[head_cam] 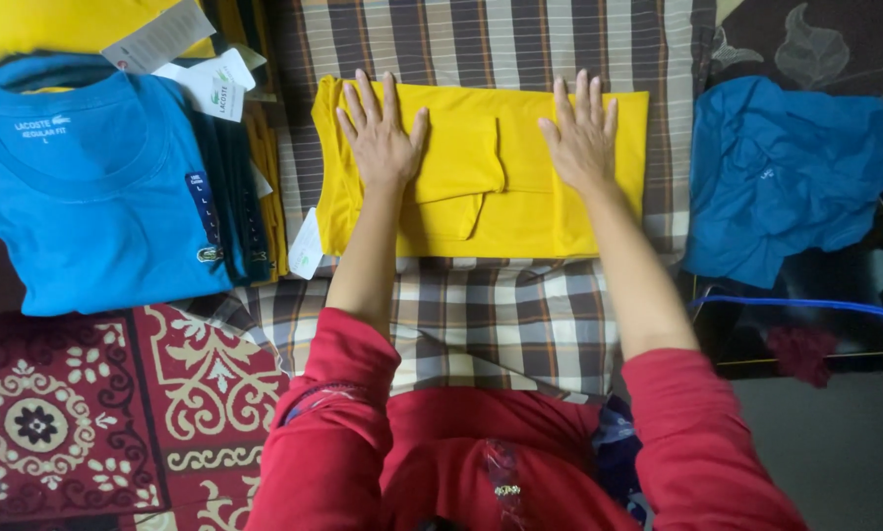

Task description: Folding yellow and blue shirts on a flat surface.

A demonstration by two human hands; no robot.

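We press both palms flat on a folded yellow shirt (pixel 481 182) that lies on a checked cloth (pixel 461 315) directly ahead of us. Our left hand (pixel 381 133) rests on the shirt's left half, fingers spread and released, gripping nothing. Our right hand (pixel 581 133) lies on the right half in the same way, fingers straight and slightly fanned, holding nothing. Between the 2 hands a sleeve is folded in across the shirt's back. A white tag (pixel 305 246) pokes out at the shirt's lower left edge.

To our left sits a stack of folded shirts (pixel 97 187), a blue one on top with darker ones beneath, and paper tags (pixel 206 69) lie at its far edge. To our right a loose blue shirt (pixel 786 172) lies crumpled, well apart from the yellow one. A red patterned rug (pixel 88 413) shows at lower left, and our red sleeves (pixel 343 393) fill the bottom of the view.
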